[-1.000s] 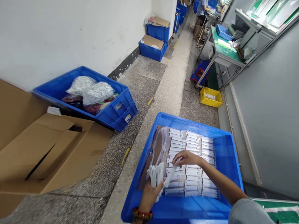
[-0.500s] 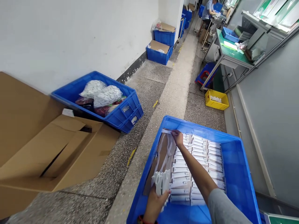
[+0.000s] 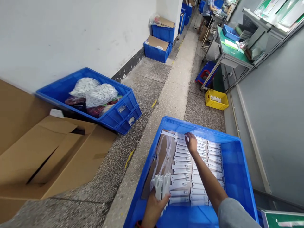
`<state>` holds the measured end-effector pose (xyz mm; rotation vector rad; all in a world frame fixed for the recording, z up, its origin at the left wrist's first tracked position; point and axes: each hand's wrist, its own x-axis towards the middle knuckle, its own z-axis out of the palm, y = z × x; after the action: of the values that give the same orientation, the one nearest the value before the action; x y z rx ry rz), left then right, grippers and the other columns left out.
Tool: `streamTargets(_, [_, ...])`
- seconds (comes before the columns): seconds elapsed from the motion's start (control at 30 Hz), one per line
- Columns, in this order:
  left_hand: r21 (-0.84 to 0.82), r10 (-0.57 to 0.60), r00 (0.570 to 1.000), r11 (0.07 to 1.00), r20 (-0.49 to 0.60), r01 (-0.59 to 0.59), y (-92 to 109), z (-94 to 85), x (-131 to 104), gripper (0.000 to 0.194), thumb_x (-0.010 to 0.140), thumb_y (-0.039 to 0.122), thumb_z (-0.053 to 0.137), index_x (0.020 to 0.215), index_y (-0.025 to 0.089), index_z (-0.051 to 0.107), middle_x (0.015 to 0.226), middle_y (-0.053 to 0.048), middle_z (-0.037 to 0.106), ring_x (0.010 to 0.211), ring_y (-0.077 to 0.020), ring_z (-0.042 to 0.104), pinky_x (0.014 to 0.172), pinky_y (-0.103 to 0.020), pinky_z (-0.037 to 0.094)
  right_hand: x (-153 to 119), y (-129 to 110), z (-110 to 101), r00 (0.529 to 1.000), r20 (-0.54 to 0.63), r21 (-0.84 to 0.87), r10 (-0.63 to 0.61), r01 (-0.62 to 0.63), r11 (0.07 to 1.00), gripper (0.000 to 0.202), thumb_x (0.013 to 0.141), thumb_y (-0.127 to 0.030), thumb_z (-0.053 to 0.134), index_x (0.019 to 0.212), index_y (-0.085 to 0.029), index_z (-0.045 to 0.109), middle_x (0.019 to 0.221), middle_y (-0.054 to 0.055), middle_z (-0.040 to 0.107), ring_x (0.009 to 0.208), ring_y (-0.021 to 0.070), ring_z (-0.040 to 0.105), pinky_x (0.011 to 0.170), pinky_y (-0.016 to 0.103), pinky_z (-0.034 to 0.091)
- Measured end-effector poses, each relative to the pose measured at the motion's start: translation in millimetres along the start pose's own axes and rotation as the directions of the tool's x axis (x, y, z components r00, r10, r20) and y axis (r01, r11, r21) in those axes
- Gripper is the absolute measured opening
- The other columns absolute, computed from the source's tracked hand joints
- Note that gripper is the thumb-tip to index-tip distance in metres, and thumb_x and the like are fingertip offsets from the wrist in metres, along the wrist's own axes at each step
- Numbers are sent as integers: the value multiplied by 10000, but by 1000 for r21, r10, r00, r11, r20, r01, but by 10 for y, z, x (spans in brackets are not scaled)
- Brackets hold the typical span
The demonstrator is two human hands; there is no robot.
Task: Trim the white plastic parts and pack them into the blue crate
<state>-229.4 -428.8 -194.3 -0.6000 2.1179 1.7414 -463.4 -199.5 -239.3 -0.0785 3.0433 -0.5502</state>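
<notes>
My left hand is closed around a bundle of white plastic strips, low in the near-left part of a large blue bin. Thin white ribbons run from the bundle up to a strip lying at the far left corner. My right hand is over the far end of the laid-out white strips, its fingers bent and slightly apart, with nothing visible in them. Those strips lie in several neat columns on a brown cardboard sheet; my right forearm hides part of them.
An open cardboard box and stacked blue bins with bagged parts stand to the left. A yellow crate sits by the right wall, near a green-topped bench. Farther back, a person works at a table.
My right hand has let go of the strip at the far left corner and moved right, over the adjacent columns. My left hand still holds the bundle. The view has shifted slightly.
</notes>
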Motion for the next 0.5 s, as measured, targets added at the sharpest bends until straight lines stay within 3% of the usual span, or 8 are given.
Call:
streamTargets(0.1, [-31,17,1000,999,6,-17,123,-28,-13,217,630,400,646,707,207,707,810,-120,782,787,-311,744,795,-386,624,-29,251,-131,996,88,-102,6,3,995,325,987,-233,465,1247,-245,662,1330,66,641,1038,189,666,878,278,524])
streamTargets(0.2, [-14,-10,999,1000,-35,9,240,-43,-24,227,590,403,648,710,218,701,799,-109,785,773,-321,749,761,-384,634,21,334,-147,980,198,-164,-20,53,985,275,987,-293,508,1186,-309,697,1350,-1,638,946,148,696,767,219,527])
streamTargets(0.3, [39,1,1000,999,-9,-1,325,-77,-26,253,585,412,660,733,212,704,843,-124,790,841,-337,754,823,-402,629,70,344,-133,970,240,-210,-20,72,975,289,1005,-327,475,1186,-313,701,1364,-5,633,973,156,699,771,216,525])
streamTargets(0.5, [81,-16,995,997,97,8,383,-148,-17,216,634,403,636,712,212,696,730,-118,766,769,-320,754,810,-430,626,-3,504,-242,965,263,-276,1,75,958,345,1015,-318,428,1276,-305,654,1445,24,572,1021,179,698,793,248,546])
